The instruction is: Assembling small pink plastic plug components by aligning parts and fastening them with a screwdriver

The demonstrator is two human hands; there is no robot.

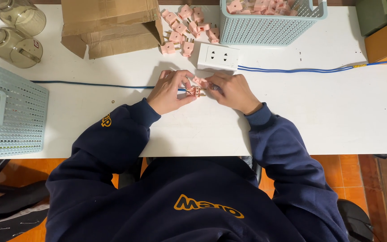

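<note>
The fingers (185, 85) of the left hand (170, 92) are clamped on a small pink plastic plug with brass prongs (195, 92), and the fingers of the right hand (233, 92) close on the same plug from the other side, so both hands meet over it near the middle of the white table (337, 112). A thin blue cable (90, 84) runs in from the left edge to the plug. The step in hand looks like fitting the cable end into the opened plug body; the pieces are too small to tell how far in it sits. The next move would call for steady pinching and fine alignment of the halves. Just beyond the hands lies a white rectangular socket block (218, 57) with its own blue lead (301, 70) running to the right edge. Towards the far edge lie loose pink plugs (182, 29), a torn cardboard box (110, 24) and a pale blue perforated basket (265, 27)
</note>
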